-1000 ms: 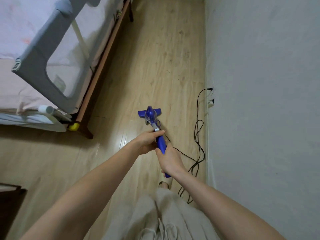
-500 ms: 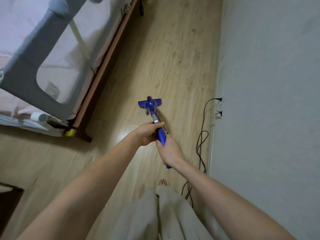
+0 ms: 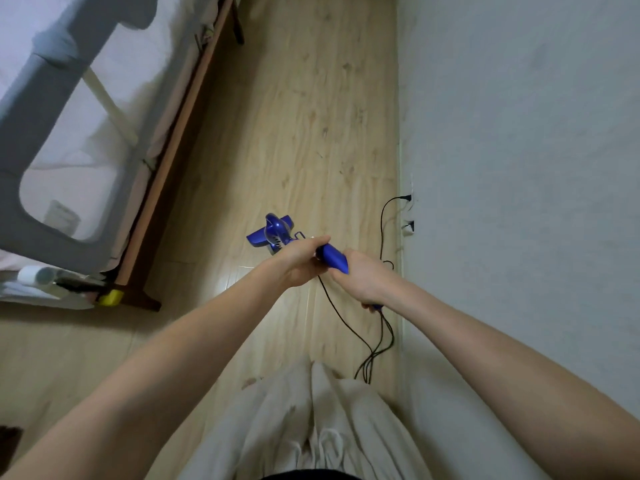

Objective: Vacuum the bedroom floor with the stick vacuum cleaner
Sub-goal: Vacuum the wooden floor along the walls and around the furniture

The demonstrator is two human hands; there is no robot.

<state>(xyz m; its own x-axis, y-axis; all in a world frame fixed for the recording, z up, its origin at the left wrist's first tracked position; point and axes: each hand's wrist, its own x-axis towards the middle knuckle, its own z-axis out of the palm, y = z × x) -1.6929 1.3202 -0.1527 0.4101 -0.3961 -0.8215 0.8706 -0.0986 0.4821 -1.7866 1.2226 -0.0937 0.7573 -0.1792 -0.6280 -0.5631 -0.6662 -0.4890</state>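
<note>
Gripping: both hands grasp the blue plastic stick vacuum cleaner [image 3: 277,233], left hand [image 3: 300,263] ahead, right hand [image 3: 363,279] behind on the handle.
Vacuum: its head sits on the pale wooden plank floor [image 3: 304,116], now angled left toward the wooden bed frame [image 3: 166,168].
Cord: the black power cord [image 3: 382,223], plugged at the grey wall [image 3: 519,168], now trails below the hands.

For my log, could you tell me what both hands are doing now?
Left hand: grips the vacuum handle.
Right hand: grips the same handle.
</note>
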